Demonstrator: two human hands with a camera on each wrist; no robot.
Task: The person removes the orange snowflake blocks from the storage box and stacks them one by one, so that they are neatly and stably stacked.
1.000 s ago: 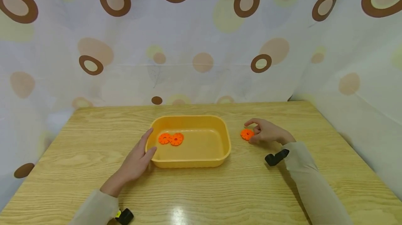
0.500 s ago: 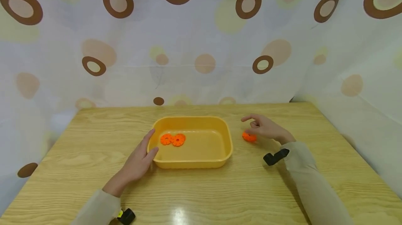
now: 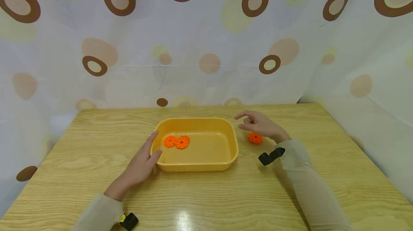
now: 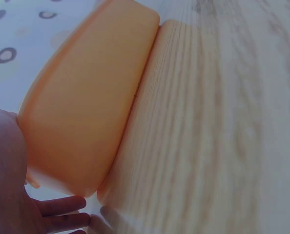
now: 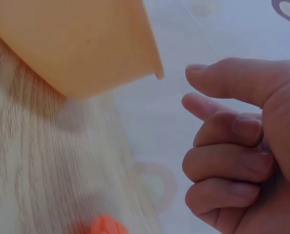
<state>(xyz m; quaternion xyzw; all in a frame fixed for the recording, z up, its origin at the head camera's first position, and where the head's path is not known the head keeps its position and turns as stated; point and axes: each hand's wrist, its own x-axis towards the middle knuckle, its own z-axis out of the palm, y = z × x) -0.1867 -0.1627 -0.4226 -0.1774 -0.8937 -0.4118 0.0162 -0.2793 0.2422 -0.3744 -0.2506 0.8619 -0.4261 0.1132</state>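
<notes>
In the head view a yellow plastic basin (image 3: 197, 167) stands on the table. Two orange notched discs (image 3: 182, 142) lie touching inside it, towards the left. My left hand (image 3: 142, 164) holds the basin's left end, thumb at the rim; the left wrist view shows several fingers (image 4: 64, 222) extended by the outer wall. To the right of the basin, my right hand (image 3: 259, 123) hovers with nothing in it. Its thumb and index finger are stretched out apart, the other fingers (image 5: 228, 163) curled. Another orange notched disc (image 3: 255, 138) lies on the table just below that hand.
The wooden table (image 3: 206, 198) reaches back to a white patterned curtain (image 3: 184, 84), which also runs along the right side. Black wrist-worn devices show at both sleeves, one by the right cuff (image 3: 272, 156).
My right hand has lifted away from the disc on the right and moved left towards the basin; the disc stays on the table. The left hand has kept its hold on the basin.
</notes>
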